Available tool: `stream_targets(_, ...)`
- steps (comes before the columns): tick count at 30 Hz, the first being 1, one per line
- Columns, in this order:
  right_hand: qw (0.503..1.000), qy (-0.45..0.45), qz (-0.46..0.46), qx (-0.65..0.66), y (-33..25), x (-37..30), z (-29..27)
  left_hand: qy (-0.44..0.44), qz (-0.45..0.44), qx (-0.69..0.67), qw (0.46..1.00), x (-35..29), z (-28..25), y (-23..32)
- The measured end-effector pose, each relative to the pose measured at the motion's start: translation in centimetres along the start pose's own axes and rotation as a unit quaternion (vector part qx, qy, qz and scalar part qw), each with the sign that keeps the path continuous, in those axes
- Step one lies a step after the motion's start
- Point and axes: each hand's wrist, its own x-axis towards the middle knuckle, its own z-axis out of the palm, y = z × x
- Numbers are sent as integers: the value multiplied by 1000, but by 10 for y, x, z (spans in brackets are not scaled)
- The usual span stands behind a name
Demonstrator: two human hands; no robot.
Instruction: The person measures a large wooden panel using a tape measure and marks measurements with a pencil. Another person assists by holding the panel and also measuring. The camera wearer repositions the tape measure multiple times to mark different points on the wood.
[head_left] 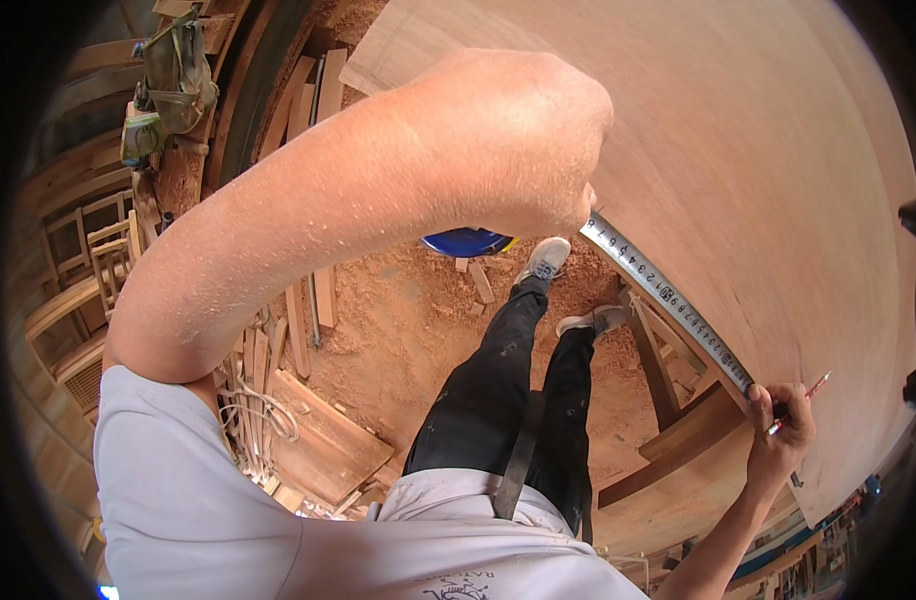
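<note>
A silver tape measure blade (668, 295) stretches along the near edge of a large plywood sheet (758, 170). At its upper left end, my left hand (543, 130) is closed in a fist, and the blade comes out from under it. The back of that hand hides its fingers and whatever part of the tape measure lies in them. My right hand (786, 425) is at the other end of the blade, thumb and fingers closed on it at the sheet's edge. A thin red-and-white pencil (800, 402) sticks out from between the fingers of this hand.
Wooden supports (678, 440) stand below the sheet. A blue round container (466, 242) is on the sawdust-covered floor (378, 330) near my shoes, among wood scraps. Boards (328, 440) and strips lie to the left, with a cord (268, 410). A green bag (178, 80) hangs at the far left.
</note>
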Motion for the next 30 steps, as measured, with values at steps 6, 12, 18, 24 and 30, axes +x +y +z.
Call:
stream_targets(6, 1000, 3, 3, -7, 2, 0, -1, 21, 16, -11, 1000, -3, -1, 0)
stream_targets(12, 1000, 7, -24, -4, -4, 1, -5, -9, 1, -20, 1000, 2, -5, 0)
stream_targets(18, 999, 34, -40, -3, -3, 0, -7, -44, -63, -44, 996, 1, -9, 12)
stream_targets(24, 977, 169, -128, 8, 25, -13, -26, -51, -66, -81, 993, 5, -11, 17)
stream_targets(30, 928, 187, -21, 322, 72, -49, -63, -22, -56, -117, 991, 0, -2, 12)
